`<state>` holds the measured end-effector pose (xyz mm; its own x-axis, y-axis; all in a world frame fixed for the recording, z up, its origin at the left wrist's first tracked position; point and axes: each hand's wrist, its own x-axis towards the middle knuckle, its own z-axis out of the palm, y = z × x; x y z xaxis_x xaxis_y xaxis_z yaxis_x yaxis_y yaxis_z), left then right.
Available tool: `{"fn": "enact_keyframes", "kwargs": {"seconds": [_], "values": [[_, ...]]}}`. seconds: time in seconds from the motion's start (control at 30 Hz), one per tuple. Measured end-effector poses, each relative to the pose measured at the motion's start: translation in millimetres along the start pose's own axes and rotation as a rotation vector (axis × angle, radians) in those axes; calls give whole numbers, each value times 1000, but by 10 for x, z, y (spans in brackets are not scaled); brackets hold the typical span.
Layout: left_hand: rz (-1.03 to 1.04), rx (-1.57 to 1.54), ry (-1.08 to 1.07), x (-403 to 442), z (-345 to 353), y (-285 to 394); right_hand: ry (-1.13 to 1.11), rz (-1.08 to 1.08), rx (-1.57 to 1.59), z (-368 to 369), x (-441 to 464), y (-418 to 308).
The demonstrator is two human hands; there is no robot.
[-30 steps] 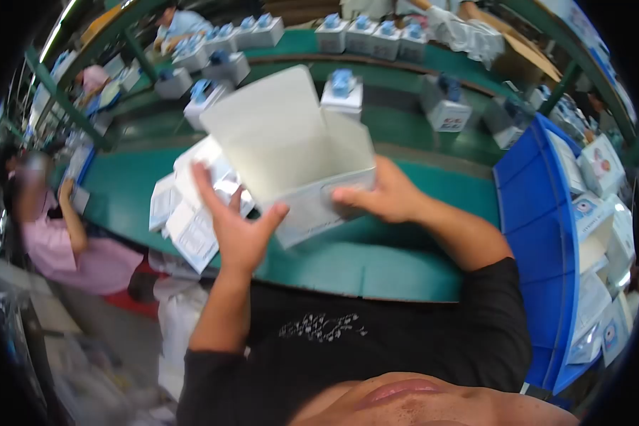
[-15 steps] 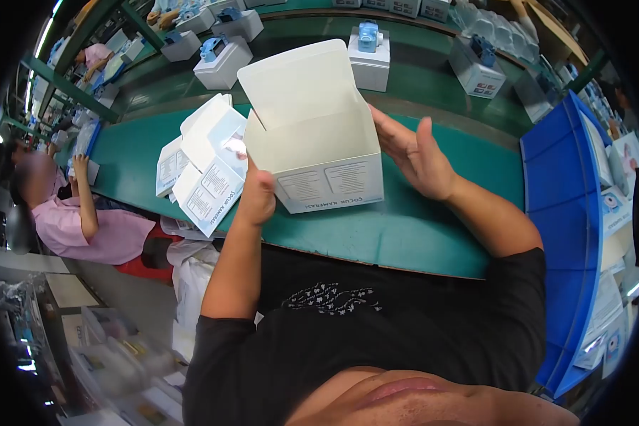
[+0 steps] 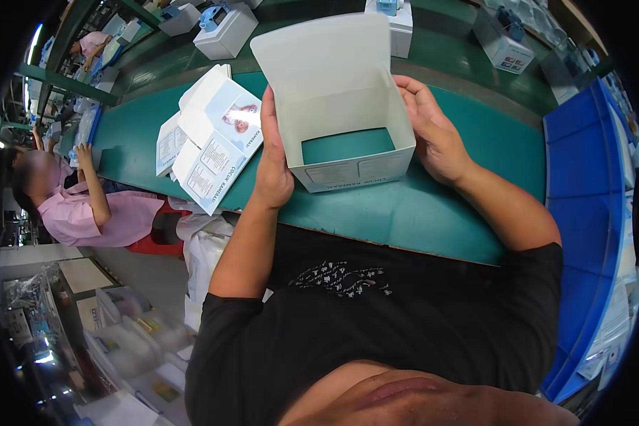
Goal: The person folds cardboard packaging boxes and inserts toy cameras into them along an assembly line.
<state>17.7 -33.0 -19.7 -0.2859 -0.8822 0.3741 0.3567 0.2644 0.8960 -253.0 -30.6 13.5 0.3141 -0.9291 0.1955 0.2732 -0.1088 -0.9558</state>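
Observation:
Between my hands is a white cardboard box (image 3: 355, 173) with its lid flap standing up. Through its open bottom the green table shows. My left hand (image 3: 274, 160) presses against the box's left side, fingers toward the back and thumb near the front corner. On the opposite side my right hand (image 3: 435, 135) grips the wall, its fingers curled round the rear edge. Left of the box, flattened printed cartons (image 3: 216, 160) lie in an overlapping pile on the table.
The green table (image 3: 376, 216) runs across in front of me. A blue bin (image 3: 582, 206) with printed cartons stands at the right. White boxes (image 3: 226, 37) carrying blue items line the conveyor behind. At the left sits a person in pink (image 3: 96, 213). Clear plastic trays (image 3: 131, 337) are lower left.
The box has tipped so that its open bottom shows. My right hand has closed in from beside the box onto its wall. The whole view has shifted slightly.

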Motion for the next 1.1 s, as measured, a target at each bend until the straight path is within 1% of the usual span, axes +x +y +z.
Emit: {"fn": "enact_keyframes", "kwargs": {"seconds": [0.13,0.27,0.3,0.47,0.6,0.63,0.77,0.8,0.93,0.97,1.1], "values": [[-39,21,-18,76,4,84,-57,40,80,-94,62,18],[-247,-117,22,118,-11,191,-147,110,-121,-80,132,-89],[-248,-121,26,126,2,211,-148,115,-122,-78,131,-93],[-320,-105,66,187,35,290,-138,78,-250,-65,152,-122],[-295,-110,129,219,40,233,-100,-73,-411,-86,107,-122],[-299,-111,127,236,15,200,-97,-70,-411,-127,127,-106],[238,541,-107,235,-240,10,-487,-450,-575,-404,306,48],[230,533,-108,208,-239,38,-484,-440,-575,-396,263,25],[222,758,-319,222,-208,293,-575,-524,-929,-283,216,-250],[219,758,-320,218,-197,306,-574,-523,-927,-265,207,-257],[321,1045,-309,140,-160,323,-503,-614,-1135,-181,129,-230]]}}
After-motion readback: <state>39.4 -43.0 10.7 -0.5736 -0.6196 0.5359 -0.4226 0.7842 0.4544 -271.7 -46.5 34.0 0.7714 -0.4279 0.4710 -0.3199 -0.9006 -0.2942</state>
